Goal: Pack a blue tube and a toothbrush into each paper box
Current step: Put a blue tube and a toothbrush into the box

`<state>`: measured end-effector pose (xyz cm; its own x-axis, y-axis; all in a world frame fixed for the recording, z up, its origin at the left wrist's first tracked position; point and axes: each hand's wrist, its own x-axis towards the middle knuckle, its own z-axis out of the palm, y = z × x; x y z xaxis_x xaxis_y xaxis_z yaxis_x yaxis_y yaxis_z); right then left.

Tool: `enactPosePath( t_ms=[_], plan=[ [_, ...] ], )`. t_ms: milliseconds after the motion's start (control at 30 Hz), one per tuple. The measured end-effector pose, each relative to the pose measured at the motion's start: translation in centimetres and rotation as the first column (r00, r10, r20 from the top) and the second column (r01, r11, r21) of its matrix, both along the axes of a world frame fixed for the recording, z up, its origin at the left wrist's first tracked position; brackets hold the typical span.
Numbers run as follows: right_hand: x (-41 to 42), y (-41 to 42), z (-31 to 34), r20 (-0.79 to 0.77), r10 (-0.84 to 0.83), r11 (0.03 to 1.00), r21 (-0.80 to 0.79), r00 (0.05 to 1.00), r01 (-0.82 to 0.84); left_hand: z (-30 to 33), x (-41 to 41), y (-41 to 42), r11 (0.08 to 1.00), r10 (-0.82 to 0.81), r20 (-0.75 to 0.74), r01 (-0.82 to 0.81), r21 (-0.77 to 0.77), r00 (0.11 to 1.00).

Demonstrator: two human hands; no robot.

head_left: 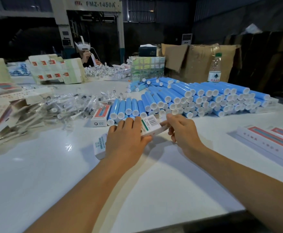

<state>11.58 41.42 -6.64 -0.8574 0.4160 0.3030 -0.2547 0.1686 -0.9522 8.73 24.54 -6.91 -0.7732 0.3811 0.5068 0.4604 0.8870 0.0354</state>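
Paper box (147,126) held over white table (53,174), near middle, barcode side up. Left hand (125,140) wraps box body, fingers curled over top. Right hand (181,129) pinches box's right end, fingers curled round flap. Blue tubes (196,96) piled just beyond hands, white caps facing near. Wrapped toothbrushes (73,105) heaped far left of tubes. Another closed box (100,116) lies between both piles. Flat boxes (275,140) at right edge.

tubes (196,98) behind box (129,137), toothbrushes (70,105) left
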Motion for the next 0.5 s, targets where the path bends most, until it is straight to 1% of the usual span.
enactPosePath(
  t_ms=[100, 233, 333, 367, 433, 500],
  plan=[
    [-0.1, 0.0, 0.0, 0.033, -0.039, 0.999, -0.037, 0.999, 0.040, 0.2, 0.2, -0.1, 1.000, -0.015, 0.019, 0.015, 0.018, 1.000],
    [-0.8, 1.1, -0.3, 0.162, -0.122, 0.973, -0.173, 0.979, 0.150, 0.3, 0.4, -0.1, 0.998, -0.059, 0.049, 0.060, -0.019, 0.997],
    [-1.1, 1.6, -0.3, 0.191, -0.144, 0.940, -0.281, 0.971, 0.195, 0.3, 0.7, -0.1, 0.993, -0.080, 0.111, 0.089, -0.077, 0.991],
    [-1.2, 1.7, 0.0, 0.179, -0.165, 0.938, -0.276, 0.970, 0.211, 0.2, 0.8, -0.1, 0.991, -0.083, 0.125, 0.095, -0.091, 0.989],
    [-1.4, 1.6, 1.1, 0.118, -0.197, 0.951, -0.219, 0.973, 0.219, 0.2, 0.8, -0.2, 0.990, -0.084, 0.140, 0.099, -0.105, 0.987],
    [-2.0, 0.6, 2.8, 0.030, -0.156, 0.980, -0.124, 0.987, 0.158, 0.2, 0.9, -0.1, 0.988, -0.100, 0.131, 0.114, -0.102, 0.986]
  ],
)
